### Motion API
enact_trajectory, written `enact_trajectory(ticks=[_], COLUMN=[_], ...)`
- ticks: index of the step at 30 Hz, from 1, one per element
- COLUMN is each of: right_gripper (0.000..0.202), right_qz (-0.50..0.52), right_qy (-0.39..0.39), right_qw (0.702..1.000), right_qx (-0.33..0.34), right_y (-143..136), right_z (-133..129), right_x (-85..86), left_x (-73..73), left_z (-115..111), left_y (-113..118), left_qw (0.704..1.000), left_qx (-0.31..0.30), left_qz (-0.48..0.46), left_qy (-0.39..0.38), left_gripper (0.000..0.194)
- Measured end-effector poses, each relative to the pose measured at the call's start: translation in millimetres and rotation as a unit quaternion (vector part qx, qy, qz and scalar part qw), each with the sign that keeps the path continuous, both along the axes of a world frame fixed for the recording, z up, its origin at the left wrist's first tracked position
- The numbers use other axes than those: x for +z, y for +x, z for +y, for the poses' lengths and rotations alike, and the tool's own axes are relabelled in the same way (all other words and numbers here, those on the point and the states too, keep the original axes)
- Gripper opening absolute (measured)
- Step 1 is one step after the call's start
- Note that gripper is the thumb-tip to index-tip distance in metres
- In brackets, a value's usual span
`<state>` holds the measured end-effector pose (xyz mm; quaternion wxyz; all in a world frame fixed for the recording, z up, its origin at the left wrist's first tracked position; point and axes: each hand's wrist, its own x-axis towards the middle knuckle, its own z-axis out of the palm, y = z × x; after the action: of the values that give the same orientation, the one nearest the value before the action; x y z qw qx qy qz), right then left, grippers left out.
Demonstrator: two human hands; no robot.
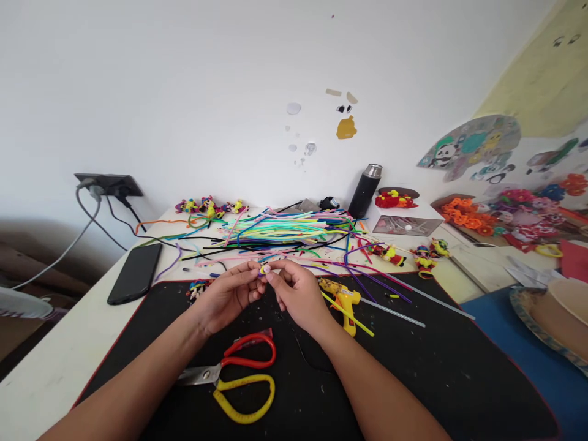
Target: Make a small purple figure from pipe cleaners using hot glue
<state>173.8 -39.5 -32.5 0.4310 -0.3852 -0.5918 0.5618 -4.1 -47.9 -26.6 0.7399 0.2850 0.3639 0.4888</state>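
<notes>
Between the fingertips of both hands is a small piece (264, 269) in yellow, purple and pale pink, partly hidden by the fingers. My left hand (234, 294) pinches it from the left, and my right hand (296, 297) pinches it from the right. Under my forearms on the black mat lie scissors (245, 380) with one red and one yellow handle. Just right of my right hand rests a yellow glue gun (344, 303) with a clear glue stick (395, 312) in its back. A small colourful figure (197, 289) lies behind my left wrist.
A heap of coloured pipe cleaners (285, 228) spreads along the wall. A phone (135, 274) lies at left. A black thermos (366, 191) and a white box (407, 222) stand at the back right. Finished-looking figures (423, 260) lie at right, beside a basket (528, 306).
</notes>
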Motion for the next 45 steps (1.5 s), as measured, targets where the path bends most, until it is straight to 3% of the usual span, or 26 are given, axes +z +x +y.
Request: enact_trajectory(ticks=[6, 14, 26, 33, 41, 45], right_gripper=[0.031, 0.033, 0.029, 0.021, 0.016, 0.015], right_qz=[0.006, 0.018, -0.007, -0.049, -0.064, -0.085], right_qy=[-0.023, -0.036, -0.023, 0.006, 0.022, 0.027], right_qw=[1.0, 0.999, 1.0, 0.999, 0.998, 0.996], right_qx=[0.01, 0.015, 0.01, -0.009, -0.014, -0.015], right_y=[0, 1, 0, 1, -1, -2], right_z=[1, 2, 3, 3, 2, 2], right_x=[0.1, -1.5, -5.1, -9.2, -10.9, -8.8], left_x=[-1.1, 3.0, -4.8, -2.8, -7.3, -8.6], left_z=[2, 2, 0, -4, -7, -8], left_y=[-1, -2, 0, 0, 2, 4], left_qw=[0.996, 0.972, 0.946, 0.913, 0.878, 0.846], left_qx=[0.066, 0.135, 0.13, 0.138, 0.147, 0.16], left_qz=[0.021, 0.131, 0.222, 0.312, 0.366, 0.412], left_qy=[0.056, 0.142, 0.198, 0.223, 0.272, 0.298], left_gripper=[0.029, 0.034, 0.028, 0.033, 0.024, 0.02])
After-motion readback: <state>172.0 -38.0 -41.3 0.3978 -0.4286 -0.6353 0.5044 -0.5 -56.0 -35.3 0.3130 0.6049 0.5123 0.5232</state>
